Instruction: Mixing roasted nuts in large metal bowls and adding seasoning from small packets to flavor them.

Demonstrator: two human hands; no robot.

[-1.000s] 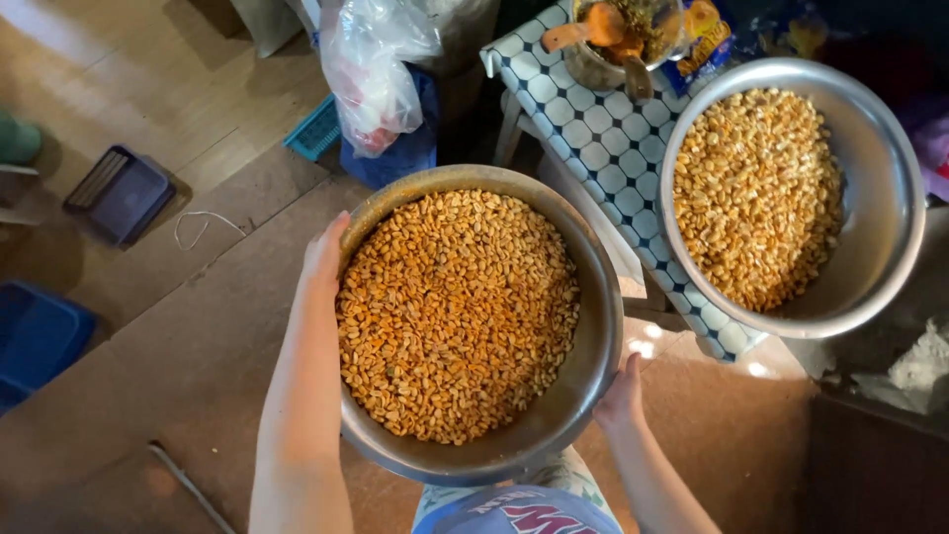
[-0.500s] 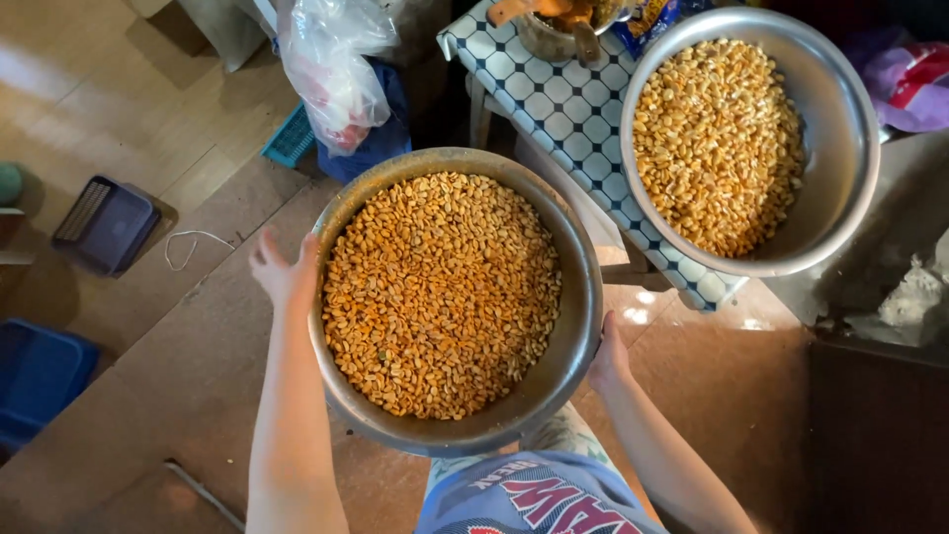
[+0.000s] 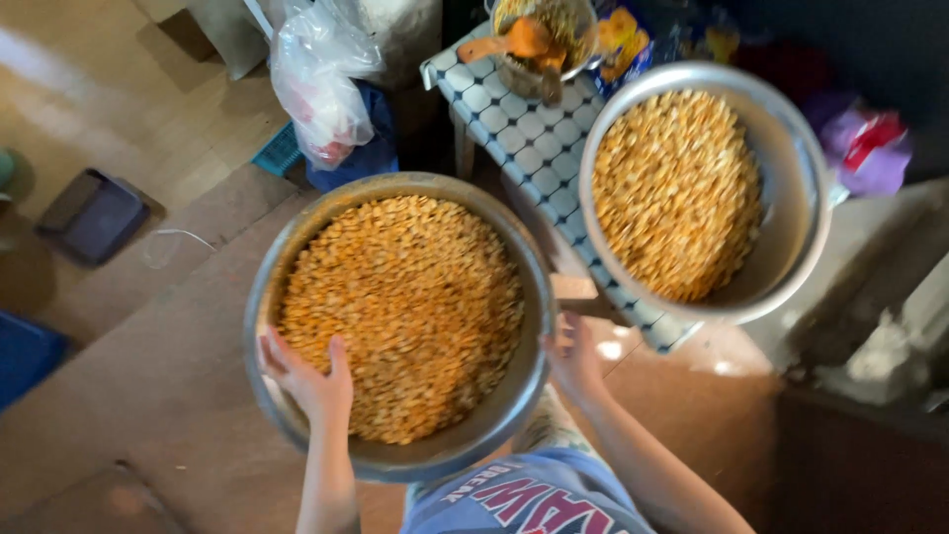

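Note:
A large round metal bowl (image 3: 494, 425) full of small golden-orange snack pieces (image 3: 400, 307) sits in front of me. My left hand (image 3: 308, 381) rests over its near-left rim with fingers on the pieces. My right hand (image 3: 573, 358) grips the bowl's right rim from outside. A second metal bowl (image 3: 791, 208) with the same golden pieces stands to the right on a small checked table (image 3: 529, 129).
A smaller pot with an orange scoop (image 3: 529, 40) stands at the table's far end. A clear plastic bag (image 3: 321, 89) lies on the floor behind, with a dark tray (image 3: 94, 213) and a blue bin (image 3: 25, 356) at the left.
My left hand has slid down the bowl's left side to its near rim and onto the pieces. The view has shifted, so both bowls sit lower and further right.

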